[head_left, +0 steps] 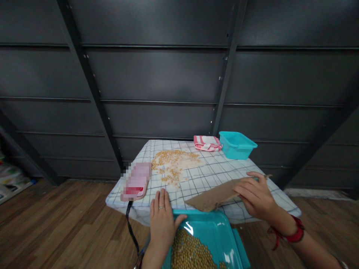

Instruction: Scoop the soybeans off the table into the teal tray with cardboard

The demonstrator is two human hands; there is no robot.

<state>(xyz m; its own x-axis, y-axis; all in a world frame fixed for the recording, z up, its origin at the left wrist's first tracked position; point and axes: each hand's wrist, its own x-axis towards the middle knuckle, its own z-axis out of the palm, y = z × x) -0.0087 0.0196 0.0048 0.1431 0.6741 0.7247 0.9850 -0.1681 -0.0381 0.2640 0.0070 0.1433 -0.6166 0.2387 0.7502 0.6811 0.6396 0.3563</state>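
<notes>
My left hand (163, 224) lies with straight fingers over the near table edge, its thumb across the rim of a teal plastic tray (223, 235). Round yellowish beans (190, 252), resembling soybeans, fill the tray's left part. My right hand (256, 194) is closed around a flat brown piece of cardboard (213, 196). The cardboard slants over the cloth, and its left end is near the tray's far rim. Farther back, loose yellow beans (171, 164) with paler bits among them are scattered on the checked cloth.
The table wears a white checked cloth (202, 172). A pink phone-like object (137, 181), partly pixelated, lies at its left edge with a black strap (129, 224) hanging down. Behind are a folded red-and-white cloth (207, 143) and a teal basin (237, 145), near a dark panelled wall.
</notes>
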